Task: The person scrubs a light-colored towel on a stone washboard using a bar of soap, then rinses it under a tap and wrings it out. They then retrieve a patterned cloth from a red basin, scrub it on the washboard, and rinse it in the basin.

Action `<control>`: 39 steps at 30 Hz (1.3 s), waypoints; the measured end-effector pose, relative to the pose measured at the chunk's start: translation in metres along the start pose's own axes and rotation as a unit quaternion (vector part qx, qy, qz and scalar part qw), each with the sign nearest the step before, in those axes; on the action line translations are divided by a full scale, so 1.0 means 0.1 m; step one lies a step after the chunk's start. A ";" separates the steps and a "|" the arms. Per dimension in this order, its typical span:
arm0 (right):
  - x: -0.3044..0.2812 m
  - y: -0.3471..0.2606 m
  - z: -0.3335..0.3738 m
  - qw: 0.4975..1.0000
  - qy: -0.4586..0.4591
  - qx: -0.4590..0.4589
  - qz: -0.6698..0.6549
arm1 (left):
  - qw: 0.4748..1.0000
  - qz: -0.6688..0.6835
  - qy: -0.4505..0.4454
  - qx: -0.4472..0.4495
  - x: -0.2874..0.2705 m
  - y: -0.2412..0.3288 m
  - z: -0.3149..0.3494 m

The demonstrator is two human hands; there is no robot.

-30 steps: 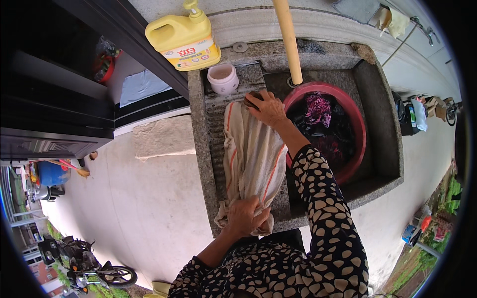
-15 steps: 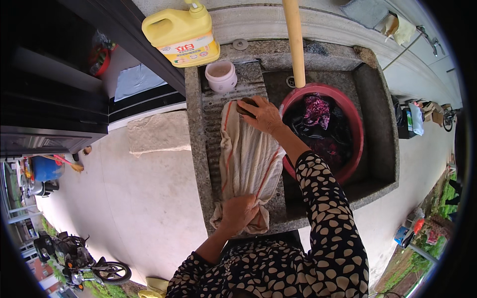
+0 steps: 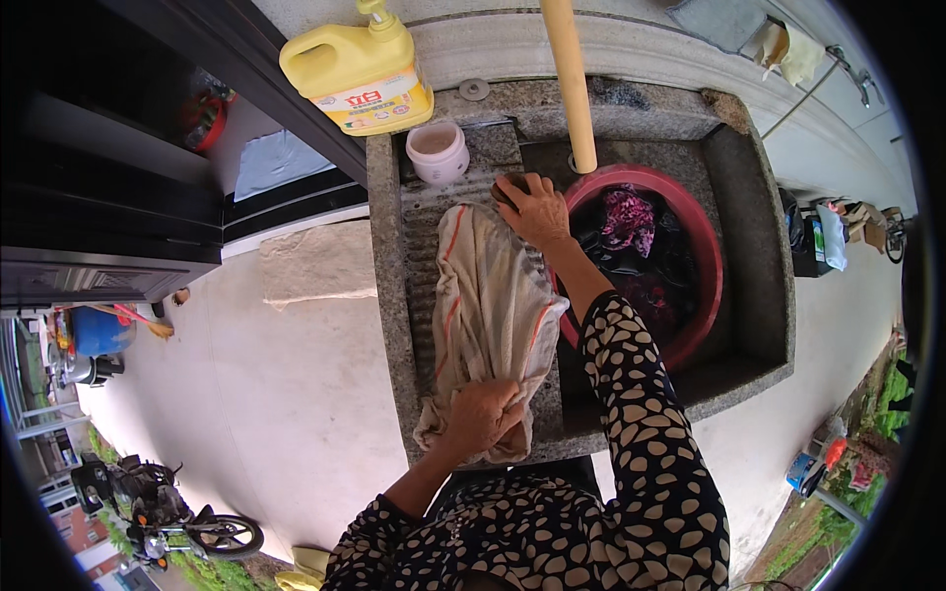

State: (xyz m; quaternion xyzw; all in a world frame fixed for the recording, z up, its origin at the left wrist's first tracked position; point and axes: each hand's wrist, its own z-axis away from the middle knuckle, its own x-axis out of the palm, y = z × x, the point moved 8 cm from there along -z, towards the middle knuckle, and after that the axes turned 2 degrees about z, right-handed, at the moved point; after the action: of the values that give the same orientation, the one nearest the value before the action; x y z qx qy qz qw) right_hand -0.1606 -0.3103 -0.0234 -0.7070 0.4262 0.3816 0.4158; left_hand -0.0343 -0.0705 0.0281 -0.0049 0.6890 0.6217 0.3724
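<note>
A wet white cloth with red stripes is spread along the ribbed stone washboard on the sink's left side. My left hand is closed on bunched folds near the cloth's lower end. At the far end, my right hand is wrapped around a dark brown scrubbing brush, whose underside is hidden. That hand is just past the cloth's upper right corner, between the washboard and a red basin. Dark clothes and a pink patterned piece soak in the basin.
A pink-white tub stands at the washboard's far end, with a yellow pump jug behind it. A wooden pole reaches over the stone sink. A mat lies on the floor to the left, farther off a motorcycle.
My right hand has moved to the right with the brush, off the cloth's far end. The cloth looks more rumpled, and my left hand has shifted slightly forward and right.
</note>
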 end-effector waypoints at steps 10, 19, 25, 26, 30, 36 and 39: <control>-0.31 -0.94 0.71 0.963 -0.074 -0.241 -0.097 | 0.971 0.197 -0.136 -0.020 0.63 0.08 -0.02; -0.08 -0.75 0.31 0.988 -0.058 -0.073 -0.122 | 0.980 0.137 -0.143 0.016 0.63 0.17 0.00; -0.40 -1.02 0.84 0.968 -0.085 -0.217 -0.095 | 0.973 0.150 -0.174 -0.019 0.73 0.10 -0.01; -0.27 -0.85 0.54 0.973 -0.067 -0.211 -0.064 | 0.968 0.159 -0.193 -0.026 0.78 0.08 0.00; 0.26 -0.23 -0.03 0.987 -0.095 0.058 -0.114 | 0.937 0.245 -0.230 -0.096 0.68 0.16 -0.02; 0.19 -0.13 0.43 0.928 -0.219 0.208 -0.219 | 0.976 -0.161 0.138 -0.047 -0.40 -0.11 0.04; -0.03 -0.55 0.76 0.941 -0.245 0.185 -0.145 | 0.939 -0.281 0.136 -0.141 -0.40 -0.50 0.22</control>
State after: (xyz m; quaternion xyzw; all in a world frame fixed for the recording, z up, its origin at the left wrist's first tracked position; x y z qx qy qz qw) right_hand -0.1252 -0.2239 -0.0338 -0.5567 0.2668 0.3926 0.6817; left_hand 0.0292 -0.0811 0.0071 -0.3356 0.6090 0.5759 0.4299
